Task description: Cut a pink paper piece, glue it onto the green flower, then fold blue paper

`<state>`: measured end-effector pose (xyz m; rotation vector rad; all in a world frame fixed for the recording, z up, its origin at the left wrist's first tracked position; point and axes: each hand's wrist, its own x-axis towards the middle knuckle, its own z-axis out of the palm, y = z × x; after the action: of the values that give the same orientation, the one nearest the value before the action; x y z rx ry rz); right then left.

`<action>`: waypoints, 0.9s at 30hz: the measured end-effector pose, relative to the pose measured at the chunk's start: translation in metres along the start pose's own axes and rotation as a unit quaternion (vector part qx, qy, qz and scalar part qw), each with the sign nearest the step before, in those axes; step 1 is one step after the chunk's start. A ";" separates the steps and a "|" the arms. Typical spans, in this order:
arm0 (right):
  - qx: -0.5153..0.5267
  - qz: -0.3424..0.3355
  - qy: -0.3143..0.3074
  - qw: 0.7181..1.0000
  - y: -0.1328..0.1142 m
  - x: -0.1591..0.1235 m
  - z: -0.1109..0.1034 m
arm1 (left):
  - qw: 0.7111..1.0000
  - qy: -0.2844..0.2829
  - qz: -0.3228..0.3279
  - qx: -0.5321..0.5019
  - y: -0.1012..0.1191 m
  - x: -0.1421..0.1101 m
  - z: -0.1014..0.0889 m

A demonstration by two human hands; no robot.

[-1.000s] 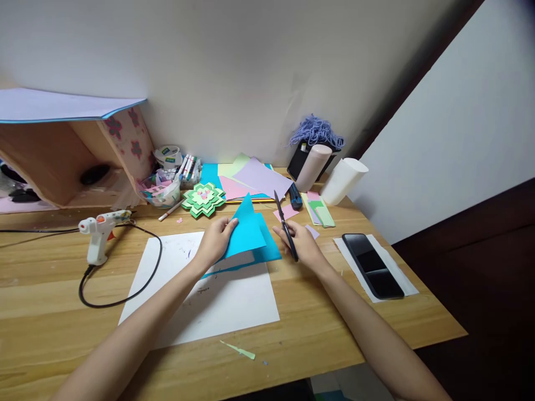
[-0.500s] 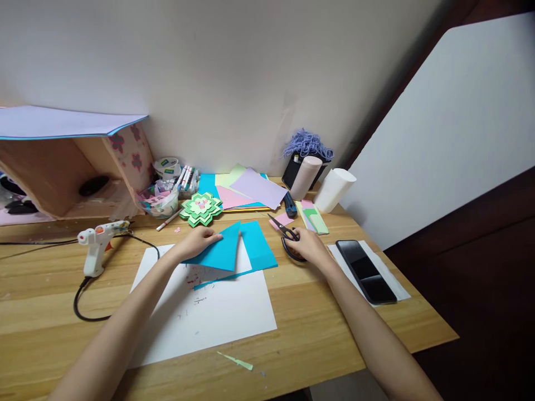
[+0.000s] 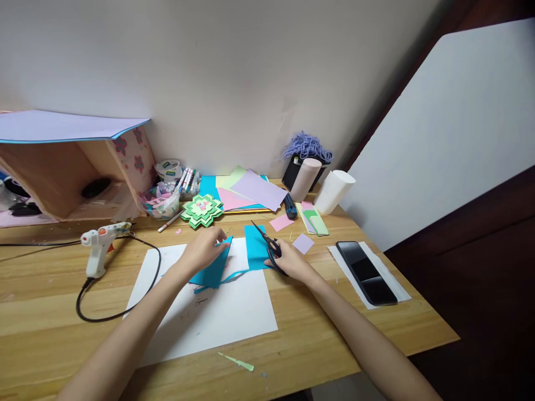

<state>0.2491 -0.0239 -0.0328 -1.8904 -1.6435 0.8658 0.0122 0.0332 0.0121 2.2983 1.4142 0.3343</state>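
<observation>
My left hand [image 3: 203, 250] grips a folded piece of blue paper [image 3: 213, 269] over a white sheet [image 3: 217, 306] on the wooden desk [image 3: 317, 328]. My right hand [image 3: 290, 262] is closed on black scissors [image 3: 270, 248], whose blades point up-left across a second flat piece of blue paper [image 3: 254, 253]. A thin blue strip joins the two blue pieces near the white sheet's upper edge.
A white glue gun [image 3: 100, 245] with a looped black cable lies at left. A green paper flower [image 3: 202, 210], coloured sheets [image 3: 251, 192], marker pens, tape and two white rolls sit at the back. A black phone [image 3: 365, 272] rests at right. A green scrap [image 3: 238, 362] lies near the front.
My right hand has moved left with the scissors, from the bare desk onto the blue paper. My left hand has lowered the folded blue piece towards the white sheet. A lilac scrap now shows.
</observation>
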 end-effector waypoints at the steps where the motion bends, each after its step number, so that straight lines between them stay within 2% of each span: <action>1: 0.027 -0.001 -0.013 1.000 0.002 0.003 -0.003 | 1.000 -0.017 0.007 -0.016 0.003 -0.001 0.003; 3: 0.100 0.002 -0.047 0.994 0.004 0.006 -0.010 | 0.998 -0.044 0.018 -0.050 0.009 -0.002 0.010; 6: 0.199 -0.004 -0.094 0.975 0.002 0.006 -0.022 | 0.991 -0.045 0.055 -0.111 0.017 -0.003 0.022; 10: 0.202 -0.015 -0.108 0.973 0.001 0.004 -0.033 | 0.975 -0.064 0.080 -0.199 0.026 -0.004 0.034; 12: 0.185 -0.016 -0.070 0.980 0.003 0.007 -0.034 | 0.964 -0.086 0.071 -0.242 0.028 -0.004 0.036; 14: 0.193 -0.016 -0.001 0.981 0.004 0.010 -0.033 | 0.955 -0.101 0.058 -0.272 0.030 -0.005 0.037; 16: 0.251 -0.018 0.048 0.967 0.001 0.009 -0.031 | 0.950 -0.102 0.042 -0.293 0.031 -0.005 0.036; 17: 0.295 -0.023 0.047 0.954 -0.001 0.007 -0.030 | 0.947 -0.098 0.035 -0.304 0.031 -0.004 0.037; 19: 0.373 -0.047 0.001 0.926 -0.009 -0.002 -0.031 | 0.940 -0.082 0.024 -0.332 0.030 -0.003 0.038; 21: 0.397 -0.069 -0.093 0.910 -0.016 -0.014 -0.034 | 0.933 -0.059 0.018 -0.356 0.028 -0.002 0.040; 24: 0.352 -0.058 -0.265 0.896 -0.021 -0.032 -0.039 | 0.929 -0.027 0.008 -0.369 0.025 0.001 0.043; 27: 0.266 -0.011 -0.364 0.893 -0.017 -0.037 -0.040 | 0.930 -0.008 -0.005 -0.367 0.022 0.004 0.046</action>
<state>0.2635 -0.0559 0.0119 -1.2145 -1.5462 1.9502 0.0504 0.0175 -0.0184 1.6671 1.0420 0.7014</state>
